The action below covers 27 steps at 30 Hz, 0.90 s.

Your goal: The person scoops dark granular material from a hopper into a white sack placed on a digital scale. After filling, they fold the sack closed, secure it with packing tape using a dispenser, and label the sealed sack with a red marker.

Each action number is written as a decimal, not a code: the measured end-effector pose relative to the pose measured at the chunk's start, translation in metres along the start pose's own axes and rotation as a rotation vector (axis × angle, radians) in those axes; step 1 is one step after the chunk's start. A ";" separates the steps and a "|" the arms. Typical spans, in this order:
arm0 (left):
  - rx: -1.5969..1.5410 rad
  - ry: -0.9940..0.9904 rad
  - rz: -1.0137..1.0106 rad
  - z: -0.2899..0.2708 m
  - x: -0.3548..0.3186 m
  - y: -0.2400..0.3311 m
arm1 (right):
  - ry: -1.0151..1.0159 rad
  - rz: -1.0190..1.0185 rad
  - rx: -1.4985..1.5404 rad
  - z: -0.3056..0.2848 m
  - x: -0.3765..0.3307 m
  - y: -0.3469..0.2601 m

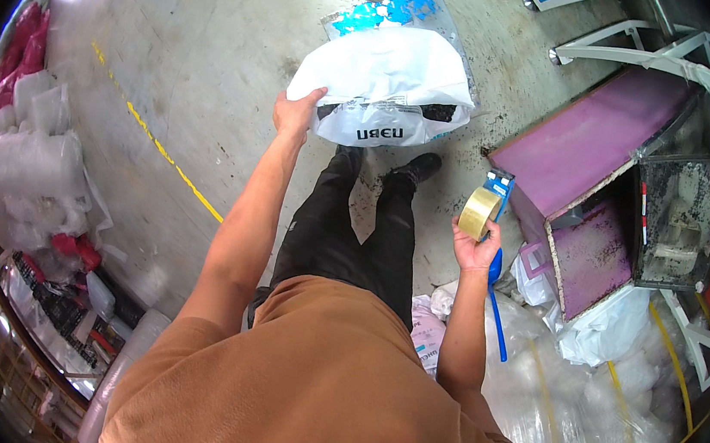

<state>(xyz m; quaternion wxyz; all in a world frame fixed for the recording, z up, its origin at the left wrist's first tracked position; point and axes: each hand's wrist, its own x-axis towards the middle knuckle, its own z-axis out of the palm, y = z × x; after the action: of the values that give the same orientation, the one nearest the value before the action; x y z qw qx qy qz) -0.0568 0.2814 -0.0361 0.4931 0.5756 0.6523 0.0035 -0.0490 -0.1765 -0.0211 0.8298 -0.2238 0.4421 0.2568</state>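
In front of my legs is a white plastic sack (379, 73) with dark print, its top folded over. Dark contents show through gaps at both sides of the fold. My left hand (295, 113) is closed on the sack's left edge, thumb on top. Off to the right, my right hand (475, 245) grips a blue tape dispenser (497, 183) carrying a roll of yellowish tape (479, 213). The dispenser's blue handle (497, 314) points back toward me. It is held apart from the sack.
Under and behind the sack lies a metal platform (436, 14) with worn blue paint and a post. A pink-sided bin (588, 142) and white metal frame (649, 55) stand right. Wrapped plastic bundles (577, 418) lie near right; film rolls (35, 175) sit left, beyond a yellow floor line (159, 147).
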 end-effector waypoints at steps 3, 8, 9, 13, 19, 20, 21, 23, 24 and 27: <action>0.311 0.157 0.187 0.011 0.003 -0.009 | 0.033 -0.013 0.017 -0.007 0.003 0.003; 0.467 0.176 0.443 0.032 -0.010 -0.018 | -0.005 -0.002 -0.022 0.003 0.003 0.009; 0.448 0.127 0.424 0.037 -0.014 -0.018 | 0.008 -0.003 -0.024 0.003 0.004 0.009; 0.516 -0.014 0.414 0.052 -0.041 -0.005 | 0.014 -0.009 -0.047 -0.003 0.008 0.008; 0.527 -0.164 0.155 0.106 -0.051 0.009 | 0.067 -0.010 -0.042 -0.039 0.023 0.009; 0.597 -0.148 0.139 0.116 -0.049 0.009 | 0.058 -0.022 -0.043 -0.039 0.020 0.008; 0.671 -0.132 0.127 0.126 -0.048 0.008 | 0.050 -0.035 -0.041 -0.040 0.017 0.008; 0.758 -0.182 0.078 0.140 -0.051 0.013 | 0.056 -0.062 -0.012 -0.061 0.020 0.009; 0.789 -0.188 0.012 0.145 -0.041 0.011 | 0.053 -0.054 0.031 -0.070 0.025 0.010; 0.857 -0.188 0.034 0.140 -0.022 -0.010 | 0.097 -0.078 0.158 -0.101 0.020 0.005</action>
<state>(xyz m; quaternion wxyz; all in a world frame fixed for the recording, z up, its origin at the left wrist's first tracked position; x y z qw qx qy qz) 0.0234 0.1826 -0.0996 0.2669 0.7364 0.5379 -0.3116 -0.1048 -0.2284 -0.0903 0.8318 -0.1870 0.4916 0.1774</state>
